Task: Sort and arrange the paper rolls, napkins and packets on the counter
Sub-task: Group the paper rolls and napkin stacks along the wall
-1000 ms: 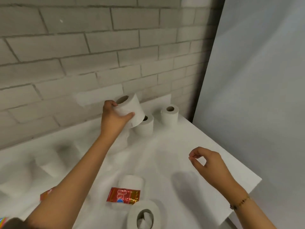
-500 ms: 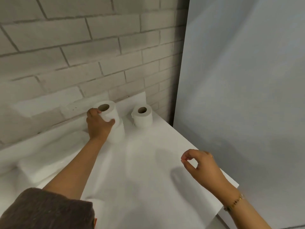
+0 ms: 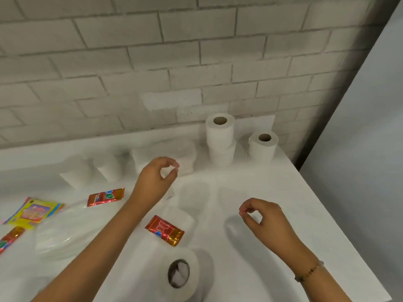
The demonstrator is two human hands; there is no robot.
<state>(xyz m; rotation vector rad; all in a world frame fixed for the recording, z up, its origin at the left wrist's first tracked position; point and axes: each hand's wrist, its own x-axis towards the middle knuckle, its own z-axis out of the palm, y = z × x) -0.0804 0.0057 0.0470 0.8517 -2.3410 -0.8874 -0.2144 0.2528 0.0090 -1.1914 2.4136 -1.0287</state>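
Both hands hover over the white desk [image 3: 283, 188] holding nothing: the left hand [image 3: 156, 182] and the right hand [image 3: 265, 219] each have fingers loosely curled, thumb and forefinger nearly meeting. Against the brick wall [image 3: 152, 62] stands a stack of two toilet rolls [image 3: 220, 142], a single roll [image 3: 262, 148] just beside it and, I think, a napkin pile [image 3: 165, 154], too washed out to be sure. Nearer lie a red packet [image 3: 164, 231], a second red packet [image 3: 105, 196], a yellow packet [image 3: 32, 211] and a roll on its side [image 3: 181, 274].
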